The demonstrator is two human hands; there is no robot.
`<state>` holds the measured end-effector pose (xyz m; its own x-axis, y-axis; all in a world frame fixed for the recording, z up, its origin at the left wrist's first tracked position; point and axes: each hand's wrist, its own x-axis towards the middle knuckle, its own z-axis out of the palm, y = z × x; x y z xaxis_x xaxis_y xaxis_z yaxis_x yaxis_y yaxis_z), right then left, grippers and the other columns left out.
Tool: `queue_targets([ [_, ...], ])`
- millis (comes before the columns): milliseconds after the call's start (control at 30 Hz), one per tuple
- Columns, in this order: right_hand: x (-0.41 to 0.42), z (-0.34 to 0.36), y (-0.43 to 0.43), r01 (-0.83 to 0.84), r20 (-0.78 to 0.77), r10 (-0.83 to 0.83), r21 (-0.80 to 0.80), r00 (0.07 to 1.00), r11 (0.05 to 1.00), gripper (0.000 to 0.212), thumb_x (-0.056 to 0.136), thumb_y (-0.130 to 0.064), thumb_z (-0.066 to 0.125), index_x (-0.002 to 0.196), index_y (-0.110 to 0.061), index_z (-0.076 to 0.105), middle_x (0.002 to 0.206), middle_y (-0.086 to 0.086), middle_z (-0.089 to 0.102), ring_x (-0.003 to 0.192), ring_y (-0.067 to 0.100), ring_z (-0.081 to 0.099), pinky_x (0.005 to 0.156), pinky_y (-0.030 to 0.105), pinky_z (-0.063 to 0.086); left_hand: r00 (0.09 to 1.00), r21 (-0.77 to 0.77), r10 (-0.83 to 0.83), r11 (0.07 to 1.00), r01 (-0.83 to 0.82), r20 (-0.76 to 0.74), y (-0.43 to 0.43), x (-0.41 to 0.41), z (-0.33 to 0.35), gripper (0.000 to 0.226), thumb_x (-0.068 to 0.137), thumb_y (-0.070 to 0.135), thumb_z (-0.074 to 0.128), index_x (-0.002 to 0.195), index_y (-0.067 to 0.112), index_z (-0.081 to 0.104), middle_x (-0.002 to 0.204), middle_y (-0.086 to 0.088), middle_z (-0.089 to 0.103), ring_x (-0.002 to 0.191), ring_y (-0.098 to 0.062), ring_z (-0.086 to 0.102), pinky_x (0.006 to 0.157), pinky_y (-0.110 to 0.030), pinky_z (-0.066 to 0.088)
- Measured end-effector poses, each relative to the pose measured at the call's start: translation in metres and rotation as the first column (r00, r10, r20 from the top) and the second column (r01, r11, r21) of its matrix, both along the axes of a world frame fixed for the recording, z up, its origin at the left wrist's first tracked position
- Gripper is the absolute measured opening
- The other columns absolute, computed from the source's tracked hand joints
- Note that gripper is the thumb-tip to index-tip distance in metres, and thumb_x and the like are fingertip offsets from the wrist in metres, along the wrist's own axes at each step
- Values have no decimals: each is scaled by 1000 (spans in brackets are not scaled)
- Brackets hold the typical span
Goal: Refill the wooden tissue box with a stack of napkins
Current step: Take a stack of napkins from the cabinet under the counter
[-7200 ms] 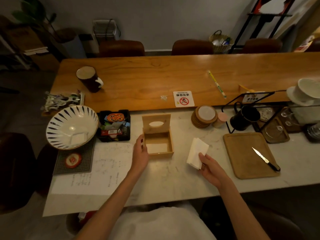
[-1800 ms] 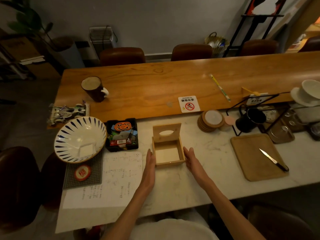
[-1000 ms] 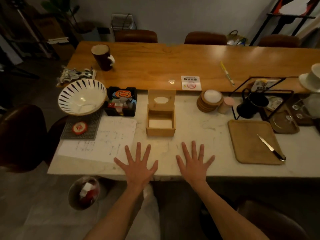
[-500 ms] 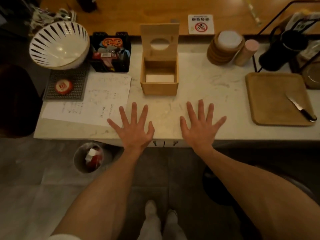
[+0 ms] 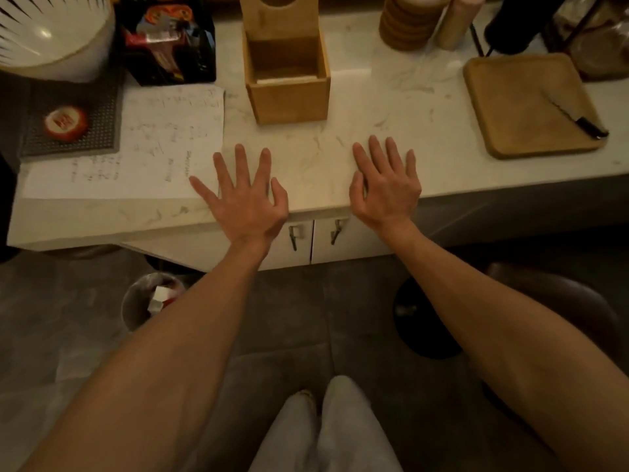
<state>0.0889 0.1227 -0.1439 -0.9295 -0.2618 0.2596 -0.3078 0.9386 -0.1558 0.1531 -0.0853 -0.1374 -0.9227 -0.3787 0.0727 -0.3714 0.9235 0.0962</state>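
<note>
The wooden tissue box (image 5: 287,93) stands on the marble counter (image 5: 371,107) with its hinged lid (image 5: 277,13) raised at the back. A thin edge of white napkins (image 5: 287,79) shows low inside it. My left hand (image 5: 243,197) lies flat and spread on the counter's near edge, below and left of the box. Flat at the edge too, my right hand (image 5: 386,183) rests below and right of the box with its fingers apart. Neither hand holds anything or touches the box.
A handwritten paper sheet (image 5: 143,148) lies left of my left hand. Behind it are a striped bowl (image 5: 47,32) and a black snack tray (image 5: 168,39). A wooden tray (image 5: 520,103) with a knife (image 5: 582,122) sits right; coasters (image 5: 408,23) behind. A bin (image 5: 149,299) stands below.
The view has tilted further down and closer, so the floor, my legs and cabinet doors show. My hands have slid back to the counter's edge, fingers slightly less spread.
</note>
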Motion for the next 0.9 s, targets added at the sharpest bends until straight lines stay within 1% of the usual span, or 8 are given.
queue_targets([
  [133,16,-9,0,-30,-105,18,-107,994,994,43,92,-33,43,130,-21,61,136,6,60,130,30,52,107,51,39,991,3,-83,996,84,-104,-2,17,-13,53,96,50,24,143,35,44,153,-1,42,146,-29,28,116,-62,14],
  [300,6,-18,-4,-119,-456,-21,-277,890,954,32,92,-28,48,92,-18,79,95,0,78,92,19,72,75,34,55,909,-101,-186,982,160,-372,-5,13,-14,51,95,46,31,132,25,60,137,-5,60,130,-29,51,110,-51,33],
  [400,-2,-35,2,-105,-597,-92,-286,797,953,40,94,-29,45,66,-15,70,59,-3,67,53,17,60,58,27,42,833,-102,-152,988,116,-532,5,9,-20,43,95,39,37,103,14,71,104,-11,71,98,-32,63,89,-44,45],
  [467,-5,-39,-1,-98,-663,-150,-321,733,942,45,94,-29,47,51,-17,54,46,-5,48,41,15,41,59,25,32,782,-138,-144,988,75,-606,5,3,-23,50,95,44,33,83,12,68,81,-14,65,77,-31,59,74,-38,41],
  [533,-3,-40,-7,-91,-703,-201,-355,682,930,46,93,-28,45,48,-21,47,44,-3,39,41,17,35,63,26,28,752,-178,-163,982,61,-638,3,2,-26,53,96,47,27,77,14,65,75,-12,57,71,-28,51,72,-38,34],
  [600,3,-46,-14,-83,-664,-186,-351,724,933,48,93,-30,39,50,-16,55,48,1,43,47,20,42,64,30,29,737,-207,-185,976,62,-650,0,2,-34,52,96,46,27,79,15,66,77,-12,54,74,-29,52,75,-40,33],
  [733,14,-59,-7,-38,-577,-186,-354,795,934,50,94,-30,38,52,-14,60,49,0,47,49,22,48,69,33,38,779,-198,-201,975,101,-594,-5,2,-48,57,94,48,25,87,17,71,87,-13,66,81,-31,60,75,-39,39],
  [900,12,-36,0,-104,-612,-129,-330,781,938,47,92,-34,37,54,-18,59,52,0,49,53,18,46,71,33,40,799,-159,-192,980,122,-570,-5,-4,-29,56,94,52,24,84,20,69,89,-10,69,81,-29,61,77,-37,42],
])
